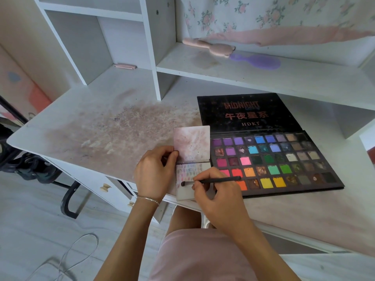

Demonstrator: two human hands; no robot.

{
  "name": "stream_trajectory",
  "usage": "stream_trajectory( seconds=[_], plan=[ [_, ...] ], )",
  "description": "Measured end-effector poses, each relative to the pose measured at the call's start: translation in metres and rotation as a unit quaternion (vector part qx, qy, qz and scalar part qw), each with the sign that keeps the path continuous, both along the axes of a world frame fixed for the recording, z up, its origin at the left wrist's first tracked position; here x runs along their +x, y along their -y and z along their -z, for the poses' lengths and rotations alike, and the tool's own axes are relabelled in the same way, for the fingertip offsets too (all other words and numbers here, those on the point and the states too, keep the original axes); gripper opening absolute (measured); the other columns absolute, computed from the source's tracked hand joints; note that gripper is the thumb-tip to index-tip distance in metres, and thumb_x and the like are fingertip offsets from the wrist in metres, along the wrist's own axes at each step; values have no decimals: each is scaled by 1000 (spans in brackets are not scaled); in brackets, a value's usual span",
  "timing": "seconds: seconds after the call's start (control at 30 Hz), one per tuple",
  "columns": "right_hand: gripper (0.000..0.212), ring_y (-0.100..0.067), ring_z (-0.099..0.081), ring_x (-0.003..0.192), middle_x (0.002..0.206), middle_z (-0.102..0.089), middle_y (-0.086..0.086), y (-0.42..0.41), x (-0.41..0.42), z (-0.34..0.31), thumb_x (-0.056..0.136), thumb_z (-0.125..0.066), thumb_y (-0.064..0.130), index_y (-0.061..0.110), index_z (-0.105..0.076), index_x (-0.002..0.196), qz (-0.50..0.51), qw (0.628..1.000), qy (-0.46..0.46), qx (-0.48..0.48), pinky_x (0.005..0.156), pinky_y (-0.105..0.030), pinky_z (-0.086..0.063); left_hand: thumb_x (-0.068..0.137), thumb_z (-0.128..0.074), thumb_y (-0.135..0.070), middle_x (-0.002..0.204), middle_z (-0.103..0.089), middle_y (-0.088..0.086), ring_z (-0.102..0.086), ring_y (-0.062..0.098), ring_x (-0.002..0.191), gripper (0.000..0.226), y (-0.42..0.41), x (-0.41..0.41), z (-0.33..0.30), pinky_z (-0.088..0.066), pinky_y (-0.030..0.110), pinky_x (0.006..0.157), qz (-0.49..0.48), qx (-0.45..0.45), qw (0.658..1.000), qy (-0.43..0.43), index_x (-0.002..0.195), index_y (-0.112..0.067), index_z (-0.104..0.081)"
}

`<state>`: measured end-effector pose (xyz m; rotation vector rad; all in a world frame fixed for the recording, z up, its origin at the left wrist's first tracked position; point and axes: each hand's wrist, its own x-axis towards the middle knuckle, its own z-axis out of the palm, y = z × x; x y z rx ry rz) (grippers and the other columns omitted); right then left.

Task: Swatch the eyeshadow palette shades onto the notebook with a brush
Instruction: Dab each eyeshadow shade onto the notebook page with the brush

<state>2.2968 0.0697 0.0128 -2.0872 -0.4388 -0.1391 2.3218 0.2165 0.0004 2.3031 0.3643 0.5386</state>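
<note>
White and dusted with pink and grey powder stains, the bench (105,126) fills the middle of the view, with white shelving (95,37) rising behind it and a floral cloth (263,15) hanging at the back. On the shelf above the bench lie a pink hairbrush (211,47) and a purple hairbrush (257,60), touching end to end.

An open eyeshadow palette (272,161) lies flat on the bench, its black lid (247,112) folded back and printed with "MIDNIGHT" and "HDKT". Its pans run in rows of purples, blues, pinks, greens, oranges, yellows and browns; several look worn or broken.

Just to the left of the palette, at the near edge of the bench, sits a small notebook (191,142), opened with its upper leaf raised and stained pink. The lower page (187,171) carries rows of small coloured swatches.

The left hand (154,173) rests on the notebook's left side, thumb and fingers pinching the edge of the upper leaf. A thin bracelet (148,199) circles that wrist.

The right hand (219,197) grips a slim black brush (211,181) between curled fingers, the handle lying nearly level and pointing right across the palette's near corner. Its dark tip touches the lower page beneath the swatch rows.

Below the bench, a pink garment (198,256) covers the person's lap, and a white cable (77,252) loops over the pale floor (30,220).
</note>
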Motion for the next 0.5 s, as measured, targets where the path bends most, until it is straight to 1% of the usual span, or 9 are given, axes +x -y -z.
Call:
stream_trajectory(
  seconds=[0.17, 0.3, 0.43, 0.5],
  plan=[
    [10, -10, -54, 69, 70, -56, 14, 0, 0, 1, 75, -55, 22, 16, -62, 78, -5, 1000, 3, -2, 57, -26, -47, 84, -62, -21, 79, -68, 3, -52, 12, 72, 10, 0, 0, 0, -35, 24, 62, -3, 0, 1000, 1, 88, -17, -70],
    [10, -9, -54, 67, 69, -55, 15, 0, 0, 1, 74, -54, 22, 16, -62, 78, 1, 1000, 2, -2, 57, -26, -47, 84, -62, -21, 78, -68, 3, -52, 13, 73, 10, 0, 0, 0, -35, 24, 63, -4, -1, 1000, 2, 87, -17, -70],
    [11, -10, -55, 67, 70, -57, 12, 0, 0, 1, 74, -54, 22, 15, -62, 78, -5, 1000, -3, 6, 59, -33, -49, 84, -62, -21, 78, -68, 2, -54, 13, 74, 10, 0, 0, 0, -36, 24, 63, 0, 0, 1000, 3, 87, -16, -71],
    [11, -10, -56, 67, 71, -59, 11, 0, 1, 2, 75, -54, 22, 15, -62, 78, -6, 1000, -1, 8, 60, -34, -49, 84, -62, -21, 79, -68, 3, -53, 13, 73, 10, 0, 0, 0, -36, 25, 63, 0, 0, 1000, 2, 88, -16, -70]
  ],
)
